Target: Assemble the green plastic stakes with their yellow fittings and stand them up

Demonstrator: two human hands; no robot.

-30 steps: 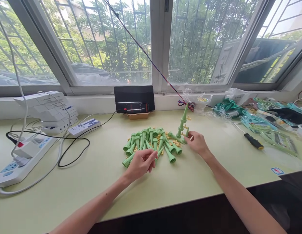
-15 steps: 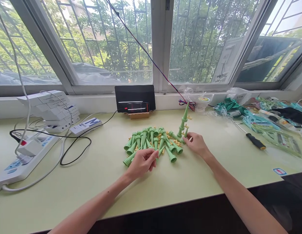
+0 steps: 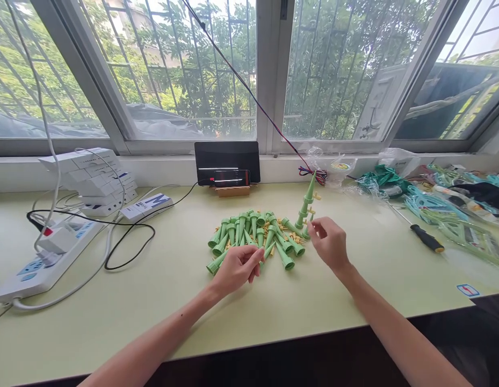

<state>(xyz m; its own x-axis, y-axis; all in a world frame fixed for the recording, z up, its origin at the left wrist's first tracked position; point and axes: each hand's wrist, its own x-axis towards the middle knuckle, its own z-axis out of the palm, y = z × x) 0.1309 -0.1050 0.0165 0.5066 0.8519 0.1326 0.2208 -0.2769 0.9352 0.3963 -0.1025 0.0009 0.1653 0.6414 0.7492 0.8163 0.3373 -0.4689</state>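
Note:
A pile of green plastic watering spikes (image 3: 243,226), cone-shaped with wide collars, lies mid-table with small yellow valves among them. Over the pile's front edge is my left hand (image 3: 239,266), thumb against curled fingers; whatever may be in them is hidden. To the right of the pile, several spikes are nested into an upright, slightly leaning stack (image 3: 306,203), with yellow valves sticking out of its side. My right hand (image 3: 328,244) is just beside the lower part of this stack, fingers bent with a gap between thumb and forefinger. I see nothing held in it.
Behind the pile a phone (image 3: 232,177) leans on a dark tablet (image 3: 227,153). A power strip (image 3: 51,263), cables and white boxes (image 3: 98,177) are at the left. A screwdriver (image 3: 426,238) and bagged green parts (image 3: 470,236) lie at the right.
My right hand has drawn slightly back from the base of the stack, and its fingers have come away. The left hand keeps its place by the pile. The view has shifted a little.

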